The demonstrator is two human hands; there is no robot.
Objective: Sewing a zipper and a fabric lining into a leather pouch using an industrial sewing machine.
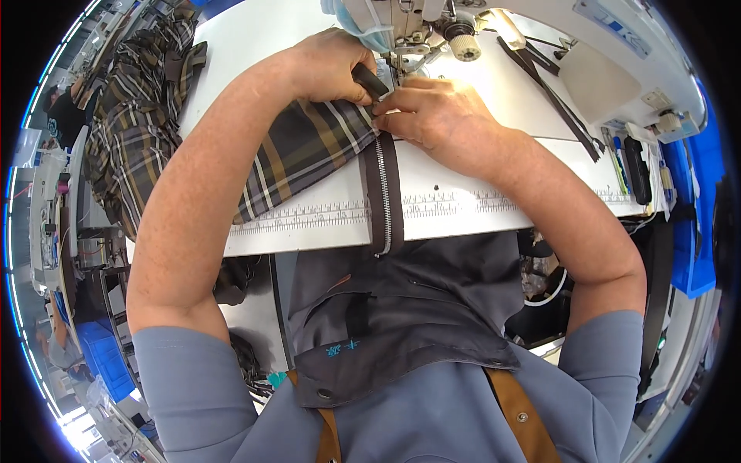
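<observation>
I have left hand (pixel 328 65) and right hand (pixel 444 119) close together, at brown plaid cloth's (pixel 301 147) corner, grip I can't tell, dark-brown zipper tape with silver metal teeth (pixel 384 189) running from fingertips to white desk's (pixel 455 224) near edge

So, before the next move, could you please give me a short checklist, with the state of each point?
1. Left hand has its grip: ok, fingers and thumb pinch a dark piece.
2. Zipper lies straight, teeth visible: ok, its near end reaches past the table edge.
3. Plaid cloth reaches the zipper: ok, under the left forearm.
4. Right hand clear of the sewing machine needle: cannot tell, the fingertips are close below.
5. Loose dark strips apart from the zipper: ok, they lie to the right.
</observation>
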